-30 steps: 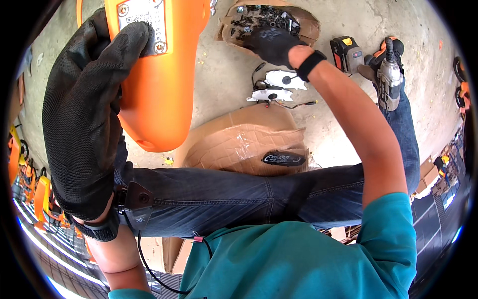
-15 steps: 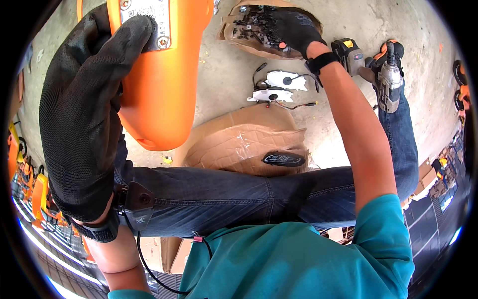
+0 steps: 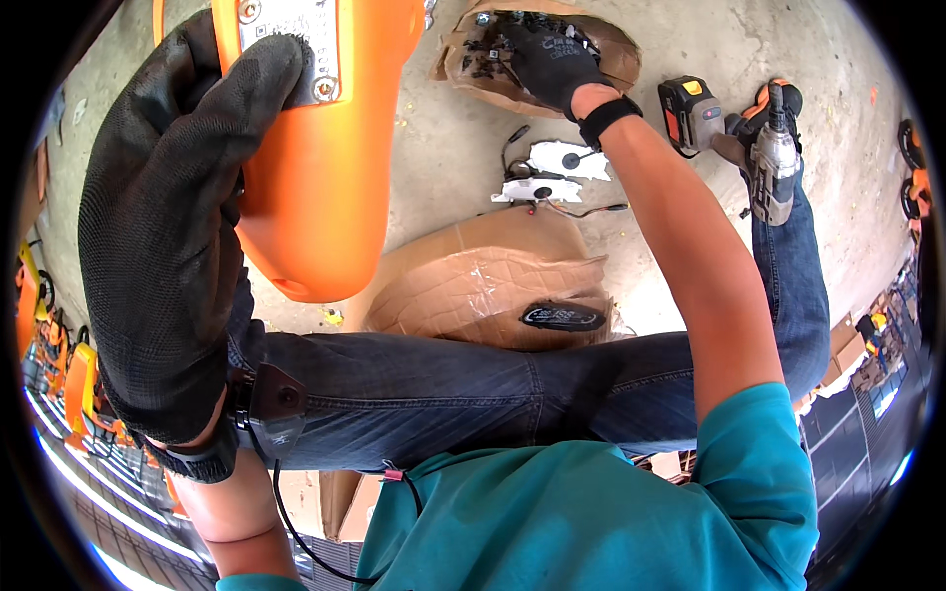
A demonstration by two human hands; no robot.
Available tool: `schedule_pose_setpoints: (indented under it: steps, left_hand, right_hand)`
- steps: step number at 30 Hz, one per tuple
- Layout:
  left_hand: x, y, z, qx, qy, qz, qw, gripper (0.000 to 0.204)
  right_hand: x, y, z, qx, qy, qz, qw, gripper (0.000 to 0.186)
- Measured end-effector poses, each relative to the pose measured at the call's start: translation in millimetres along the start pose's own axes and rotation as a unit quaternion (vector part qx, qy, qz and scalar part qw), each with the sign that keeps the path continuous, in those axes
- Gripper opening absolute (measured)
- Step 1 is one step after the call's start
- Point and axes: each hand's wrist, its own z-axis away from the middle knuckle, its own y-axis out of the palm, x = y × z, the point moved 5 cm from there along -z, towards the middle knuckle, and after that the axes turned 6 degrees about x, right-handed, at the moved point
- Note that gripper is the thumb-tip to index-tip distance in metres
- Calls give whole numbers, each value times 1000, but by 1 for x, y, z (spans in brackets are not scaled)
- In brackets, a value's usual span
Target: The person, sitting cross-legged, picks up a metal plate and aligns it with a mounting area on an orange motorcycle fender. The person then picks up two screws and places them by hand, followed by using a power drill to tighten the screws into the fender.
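My left hand (image 3: 172, 217), in a black glove, is closed round a smooth orange housing (image 3: 320, 212). Its thumb presses on a silver metal plate (image 3: 313, 44) fixed to the housing with screws. At the top, my gloved right hand (image 3: 555, 64) reaches down into an open cardboard box (image 3: 616, 69) of small black parts (image 3: 485, 61). Its fingertips are lost among these dark pieces, so what they hold does not show. Two white boards with cables (image 3: 554, 189) lie on the floor below that box.
A cordless impact wrench (image 3: 774, 163) with its battery (image 3: 690, 110) lies to the right by my shoe. A brown cardboard piece (image 3: 473, 276) sits before my legs, with a dark oval badge (image 3: 562, 315) on it. Orange machines line the far left.
My right hand has shifted left within the cardboard box, over the small black parts. The left hand and the orange housing have stayed nearly still.
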Motion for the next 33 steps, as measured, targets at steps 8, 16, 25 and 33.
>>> schedule_pose_setpoints:
  steps: [8, 16, 25, 33]
  left_hand:
    - [4, -1, 6, 4, 4, 33, 999, 32]
    - [6, -2, 6, 1, 28, 6, 1000, 33]
    - [4, -2, 5, 1, -10, 5, 1000, 31]
    - [3, 0, 7, -14, -5, 25, 1000, 32]
  right_hand:
    - [-20, 1, 26, 116, 0, 16, 993, 23]
    - [-35, -5, 33, 31, 80, -70, 994, 22]
    - [-28, 6, 4, -34, 56, -51, 997, 27]
    - [-5, 6, 21, 162, 58, -59, 983, 25]
